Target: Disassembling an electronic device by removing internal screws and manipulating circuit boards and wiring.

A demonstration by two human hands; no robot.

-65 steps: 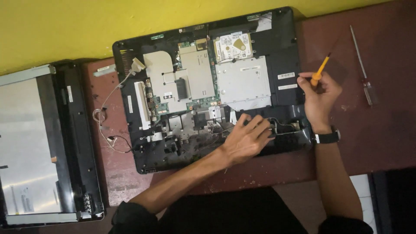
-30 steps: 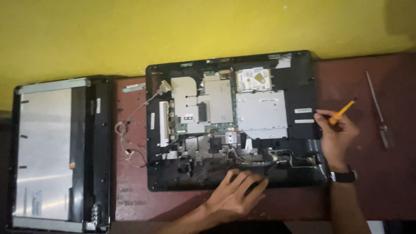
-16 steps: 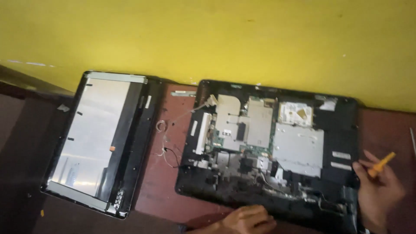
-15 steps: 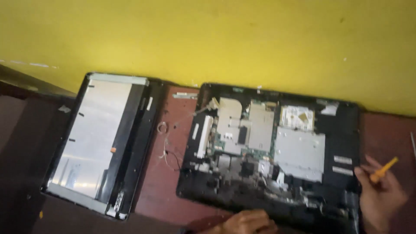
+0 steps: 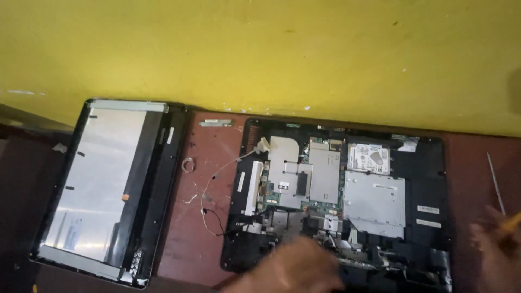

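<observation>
1. Our view has swung up and left compared with a moment ago: the yellow wall point(image 5: 271, 49) now fills the top half, and the detached screen panel point(image 5: 103, 184), cut off at the left edge two seconds back, sits fully in frame at nine o'clock.

2. The opened computer chassis point(image 5: 336, 195) lies on the dark red table point(image 5: 195, 239), just right of centre, with its metal shields and drive exposed. It has not moved on the table; only our head has.

3. Our left hand point(image 5: 293, 271) has slid back from the lower internals and now shows at six o'clock, blurred, over the chassis's bottom edge. We cannot tell whether its fingers are spread or curled.

4. Our right hand point(image 5: 496, 249) sits at four o'clock, off the chassis's right edge, fingers closed round the yellow screwdriver point(image 5: 511, 221), as before.

5. A second, long thin tool point(image 5: 495, 182) lies untouched at three o'clock.

6. We judge that the hands have paused their work inside the chassis.
</observation>
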